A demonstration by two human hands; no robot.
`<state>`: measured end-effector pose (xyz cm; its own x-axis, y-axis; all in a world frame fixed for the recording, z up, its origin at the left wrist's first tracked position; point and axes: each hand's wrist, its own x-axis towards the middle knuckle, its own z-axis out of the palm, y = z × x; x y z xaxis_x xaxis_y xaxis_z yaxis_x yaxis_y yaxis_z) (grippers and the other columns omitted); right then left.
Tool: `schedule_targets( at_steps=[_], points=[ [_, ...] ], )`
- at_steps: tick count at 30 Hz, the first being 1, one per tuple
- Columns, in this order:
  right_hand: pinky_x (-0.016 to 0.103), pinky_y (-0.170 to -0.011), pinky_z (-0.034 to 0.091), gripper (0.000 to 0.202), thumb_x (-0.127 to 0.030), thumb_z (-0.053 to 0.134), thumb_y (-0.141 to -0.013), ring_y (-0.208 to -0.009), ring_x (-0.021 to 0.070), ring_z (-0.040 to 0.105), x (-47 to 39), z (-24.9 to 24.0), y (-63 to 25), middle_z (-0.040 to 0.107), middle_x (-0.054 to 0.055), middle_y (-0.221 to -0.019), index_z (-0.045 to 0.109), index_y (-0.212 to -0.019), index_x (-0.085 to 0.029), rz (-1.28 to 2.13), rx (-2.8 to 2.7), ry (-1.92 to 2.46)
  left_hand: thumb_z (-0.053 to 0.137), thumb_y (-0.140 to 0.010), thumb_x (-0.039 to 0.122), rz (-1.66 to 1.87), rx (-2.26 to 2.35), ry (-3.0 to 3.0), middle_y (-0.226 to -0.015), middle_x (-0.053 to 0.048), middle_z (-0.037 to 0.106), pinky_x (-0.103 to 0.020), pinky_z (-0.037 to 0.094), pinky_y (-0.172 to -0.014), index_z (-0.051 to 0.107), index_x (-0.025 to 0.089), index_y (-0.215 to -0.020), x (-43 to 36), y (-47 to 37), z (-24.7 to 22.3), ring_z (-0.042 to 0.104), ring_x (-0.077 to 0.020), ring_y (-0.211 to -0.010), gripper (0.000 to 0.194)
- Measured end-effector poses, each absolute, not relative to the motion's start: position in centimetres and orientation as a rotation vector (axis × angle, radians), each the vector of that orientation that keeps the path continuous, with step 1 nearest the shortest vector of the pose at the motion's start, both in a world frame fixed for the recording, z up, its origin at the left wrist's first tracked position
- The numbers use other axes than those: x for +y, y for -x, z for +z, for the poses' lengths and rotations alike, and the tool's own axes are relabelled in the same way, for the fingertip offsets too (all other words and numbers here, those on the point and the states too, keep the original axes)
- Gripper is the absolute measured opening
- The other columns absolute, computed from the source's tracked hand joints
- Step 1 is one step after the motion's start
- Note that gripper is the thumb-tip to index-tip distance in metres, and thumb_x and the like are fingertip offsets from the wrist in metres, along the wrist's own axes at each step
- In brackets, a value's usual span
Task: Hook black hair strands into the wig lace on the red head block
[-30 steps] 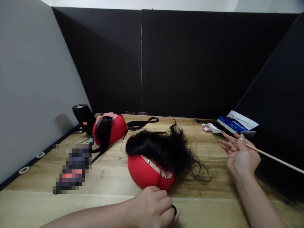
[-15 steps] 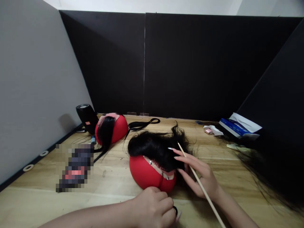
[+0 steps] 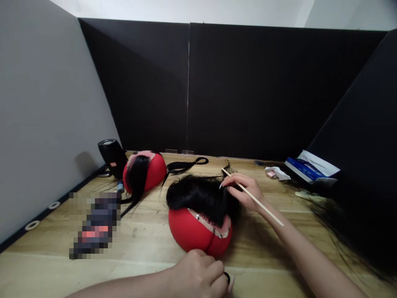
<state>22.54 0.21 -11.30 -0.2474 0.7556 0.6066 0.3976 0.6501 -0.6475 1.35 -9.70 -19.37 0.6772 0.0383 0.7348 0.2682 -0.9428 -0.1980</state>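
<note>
In front of me a red dome-shaped wig block (image 3: pixel 189 231) rests on the wooden table. A pale lace strip (image 3: pixel 203 219) lies across it, with black hair (image 3: pixel 198 194) swept away toward the far side. My right hand (image 3: pixel 246 192) is closed above the hair's right side. A thin wooden stick (image 3: pixel 263 207) lies slantwise in it, and the fingertips pinch a lock of the black hair. My left hand (image 3: pixel 198 275) is curled at the near edge of the block, touching it. A black ring shows by its fingers; whatever they hold is hidden.
A second red wig block (image 3: pixel 156 171) with hair stands at back left, near a black cylindrical speaker (image 3: pixel 112 159). A tied hair bundle (image 3: pixel 186 165) lies behind. At right are a blue-and-white box (image 3: pixel 310 169), crumpled tissue (image 3: pixel 279 173) and loose black hair (image 3: pixel 350 223). Dark panels enclose the table.
My right hand has moved up and away from me, its spread fingers closing on a lock of hair. The stick moved with it. My left hand stays at the block.
</note>
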Motion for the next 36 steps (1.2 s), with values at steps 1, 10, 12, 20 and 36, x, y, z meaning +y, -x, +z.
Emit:
schedule_targets(
  at_steps=[1,10,12,20,36],
  points=[
    [0.036,-0.082,0.050,0.003,-0.017,0.070,-0.075,-0.080,0.0195,0.064,1.1,-11.6,-22.2,0.070,0.002,-0.081,0.071,-0.075,-0.019,0.490,-1.862,0.925,0.052,-0.088,0.016,-1.133,-0.241,2.604,-0.054,0.003,0.042,-0.029,0.020,-0.039,0.046,0.018,-0.060,-9.6,-1.3,-19.4,0.035,-0.0110,-0.043,0.028],
    [0.037,-0.079,0.055,0.027,-0.036,0.057,-0.095,-0.092,0.0183,0.064,4.8,-16.9,-22.9,0.064,0.007,-0.106,0.062,-0.110,-0.014,1.081,-1.549,0.925,0.039,-0.093,0.018,-1.145,-0.340,2.733,-0.054,0.002,0.046,-0.027,0.025,-0.037,0.047,0.019,-0.064,-8.8,-1.4,-19.8,0.036,-0.0114,-0.041,0.030],
    [0.039,-0.082,0.055,0.028,-0.037,0.057,-0.095,-0.094,0.0191,0.065,4.3,-17.1,-24.5,0.065,0.007,-0.106,0.062,-0.110,-0.013,1.171,-1.466,0.937,0.038,-0.094,0.021,-1.052,-0.382,2.844,-0.056,0.001,0.049,-0.026,0.027,-0.038,0.047,0.019,-0.066,-8.6,-1.2,-19.9,0.037,-0.0112,-0.042,0.030],
    [0.024,-0.048,0.054,0.038,-0.051,0.051,-0.091,-0.062,0.0165,0.069,1.2,-13.2,-33.0,0.072,0.011,-0.090,0.063,-0.083,-0.016,0.981,-1.121,1.147,0.044,-0.095,0.027,-0.937,-0.223,2.929,-0.058,0.000,0.049,-0.028,0.034,-0.051,0.044,0.019,-0.064,-8.8,-1.2,-18.4,0.043,-0.0129,-0.053,0.032],
    [0.025,-0.067,0.057,0.031,-0.041,0.058,-0.093,-0.069,0.0165,0.068,-13.9,-4.0,-25.4,0.073,0.004,-0.074,0.075,-0.077,-0.021,0.538,-1.702,1.062,0.050,-0.095,0.044,-0.716,-1.024,3.658,-0.128,-0.004,0.051,-0.038,0.034,-0.112,0.069,0.021,-0.081,-13.4,1.1,-6.1,0.044,-0.0222,-0.125,0.033]
  ],
)
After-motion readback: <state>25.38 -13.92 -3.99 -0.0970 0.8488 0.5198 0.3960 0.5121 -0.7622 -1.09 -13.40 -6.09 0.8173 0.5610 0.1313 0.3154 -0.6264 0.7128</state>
